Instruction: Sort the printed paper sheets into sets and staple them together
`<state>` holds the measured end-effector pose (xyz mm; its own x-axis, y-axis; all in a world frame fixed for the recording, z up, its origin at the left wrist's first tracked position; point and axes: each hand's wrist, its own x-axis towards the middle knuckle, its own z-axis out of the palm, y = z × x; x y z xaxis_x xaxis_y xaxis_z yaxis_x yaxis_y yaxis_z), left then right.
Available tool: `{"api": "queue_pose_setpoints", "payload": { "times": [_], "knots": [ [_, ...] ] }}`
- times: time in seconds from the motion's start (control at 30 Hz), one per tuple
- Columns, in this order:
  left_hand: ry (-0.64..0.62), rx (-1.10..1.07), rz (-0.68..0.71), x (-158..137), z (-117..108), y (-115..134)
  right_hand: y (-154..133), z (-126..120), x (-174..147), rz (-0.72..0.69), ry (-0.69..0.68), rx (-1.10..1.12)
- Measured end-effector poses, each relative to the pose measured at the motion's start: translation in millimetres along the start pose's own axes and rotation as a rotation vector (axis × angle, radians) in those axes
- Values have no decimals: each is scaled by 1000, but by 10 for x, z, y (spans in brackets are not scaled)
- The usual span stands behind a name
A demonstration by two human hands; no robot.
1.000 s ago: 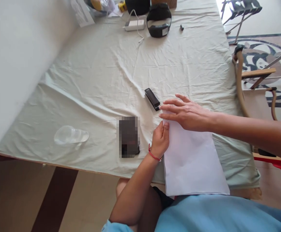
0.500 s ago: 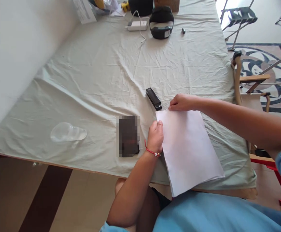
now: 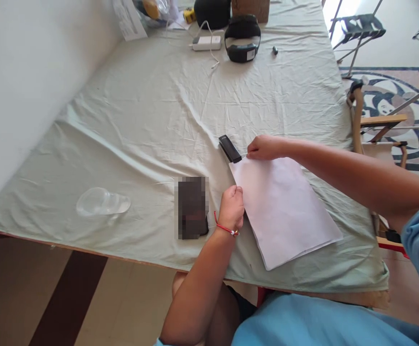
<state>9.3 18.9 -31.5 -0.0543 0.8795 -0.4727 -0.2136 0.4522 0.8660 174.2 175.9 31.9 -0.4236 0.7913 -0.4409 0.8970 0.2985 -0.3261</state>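
Note:
A stack of white paper sheets lies slanted on the cloth-covered table before me. My left hand, with a red string bracelet at the wrist, is closed on the left edge of the sheets. At the far edge, close to the upper left corner, my right hand pinches the paper. A black stapler rests just beyond that corner, partly beside my right fingers. To the left of my left hand lies a dark pixelated rectangular object.
A clear plastic cup lies on its side at the left. Along the back are a black headset, a white power adapter with a cable, and a cardboard box. A wooden-armed chair stands at the right edge.
The paper stack has shifted away from my body and its near end has swung right, so its corner now meets the stapler. My right hand has moved slightly left with it.

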Motion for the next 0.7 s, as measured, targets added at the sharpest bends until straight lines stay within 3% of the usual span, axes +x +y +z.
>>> {"api": "queue_pose_setpoints", "payload": {
  "times": [0.1,0.17,0.23,0.3,0.37,0.57,0.7],
  "knots": [
    [0,-39,-3,-1,24,-14,-38,91,-117,-26,159,-67],
    [-7,-74,-9,-2,42,-20,-47,178,-212,-148,408,-151],
    [4,-87,-4,-1,55,-23,-40,274,-278,-331,564,-192],
    [20,-85,6,1,61,-19,-30,371,-301,-480,588,-205],
    [12,-91,0,3,62,-9,-28,464,-297,-528,556,-204],
    [-30,-47,-4,0,68,10,-81,577,-322,-427,463,-165],
    [-16,166,134,-79,67,-16,-127,387,-365,-340,626,-102]
  ]
}}
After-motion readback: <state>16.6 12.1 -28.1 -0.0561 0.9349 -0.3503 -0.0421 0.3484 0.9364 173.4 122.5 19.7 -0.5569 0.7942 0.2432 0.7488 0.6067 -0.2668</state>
